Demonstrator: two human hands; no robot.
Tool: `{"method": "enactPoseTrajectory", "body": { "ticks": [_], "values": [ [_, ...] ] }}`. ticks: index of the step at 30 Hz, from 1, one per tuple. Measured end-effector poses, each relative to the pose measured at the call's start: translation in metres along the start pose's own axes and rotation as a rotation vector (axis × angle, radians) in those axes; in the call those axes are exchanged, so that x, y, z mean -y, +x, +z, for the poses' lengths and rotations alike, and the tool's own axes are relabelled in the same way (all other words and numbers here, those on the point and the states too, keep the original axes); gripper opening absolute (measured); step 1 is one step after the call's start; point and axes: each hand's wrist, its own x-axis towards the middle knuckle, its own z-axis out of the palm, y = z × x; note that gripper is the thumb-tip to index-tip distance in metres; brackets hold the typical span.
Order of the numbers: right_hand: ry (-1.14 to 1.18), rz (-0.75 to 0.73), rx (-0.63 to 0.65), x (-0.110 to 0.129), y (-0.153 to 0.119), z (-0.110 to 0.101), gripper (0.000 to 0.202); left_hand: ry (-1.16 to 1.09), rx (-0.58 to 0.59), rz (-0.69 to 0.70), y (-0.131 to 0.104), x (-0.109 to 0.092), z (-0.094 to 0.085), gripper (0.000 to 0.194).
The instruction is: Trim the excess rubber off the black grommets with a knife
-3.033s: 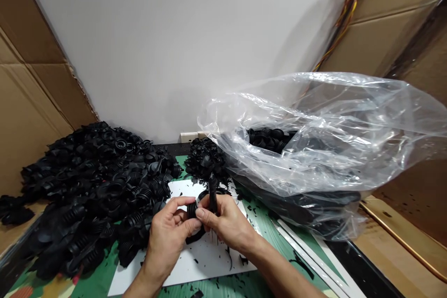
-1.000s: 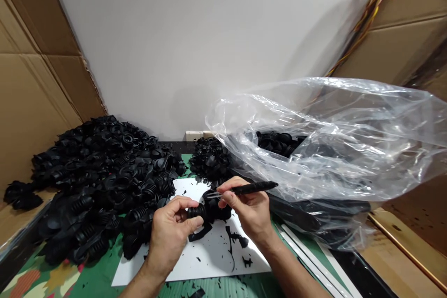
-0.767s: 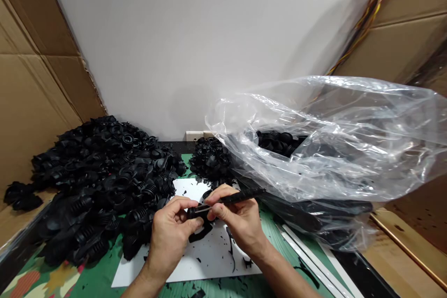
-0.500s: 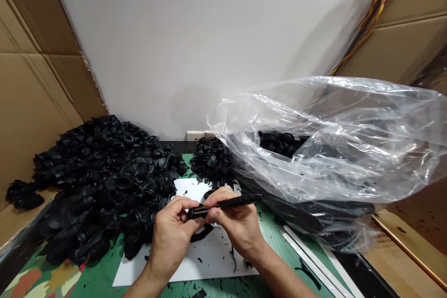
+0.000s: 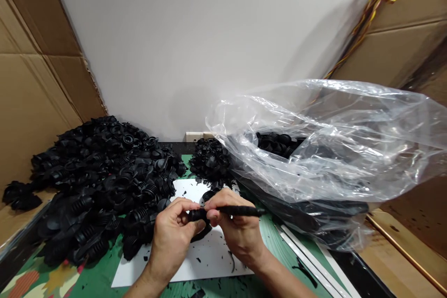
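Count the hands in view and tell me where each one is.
2. The left hand pinches a ribbed black part over the white sheet; the right hand, next to it, holds a black-handled tool. No other hand shows.

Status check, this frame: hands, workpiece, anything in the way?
Left hand pinching ribbed black part. Right hand gripping black-handled tool beside it; tool tip hidden. Loose black scraps on white sheet below.

The right fingers hide the tip of the black tool, while the left fingers partly cover a black piece, apparently ribbed.
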Motion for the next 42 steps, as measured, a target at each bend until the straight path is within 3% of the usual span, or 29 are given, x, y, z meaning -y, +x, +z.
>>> {"method": "enactPoseTrajectory", "body": {
  "ticks": [3, 5, 11, 18, 31, 36, 39, 42],
  "values": [
    [-0.153, -0.137, -0.118, -0.003, 0.005, -0.010, 0.010, 0.018, -0.017, 0.007, -0.002, -0.001, 0.001, 0.014],
    [-0.108, -0.113, -0.174, -0.006, 0.007, -0.015, 0.009, 0.031, -0.042, 0.016, -0.002, -0.001, 0.001, 0.015],
    [0.202, 0.121, -0.025, -0.009, 0.003, -0.008, 0.012, 0.072, -0.070, 0.038, 0.001, 0.001, 0.001, 0.015],
    [0.298, 0.211, 0.038, -0.004, -0.001, 0.002, 0.010, 0.123, -0.024, 0.080, 0.001, 0.007, -0.002, 0.012],
    [0.020, 0.028, 0.088, 0.004, -0.002, 0.002, 0.017, 0.217, -0.012, 0.116, 0.000, 0.008, -0.003, 0.015],
    [-0.259, -0.310, 0.153, 0.005, -0.002, 0.003, 0.017, 0.193, 0.007, 0.099, -0.002, 0.005, -0.001, 0.011],
    [-0.394, -0.392, 0.039, -0.001, 0.004, -0.005, 0.017, 0.205, 0.009, 0.104, -0.004, 0.004, 0.000, 0.010],
    [-0.362, -0.242, -0.111, -0.007, 0.010, -0.013, 0.011, 0.210, -0.028, 0.093, -0.003, 0.005, 0.000, 0.013]
  ]
}}
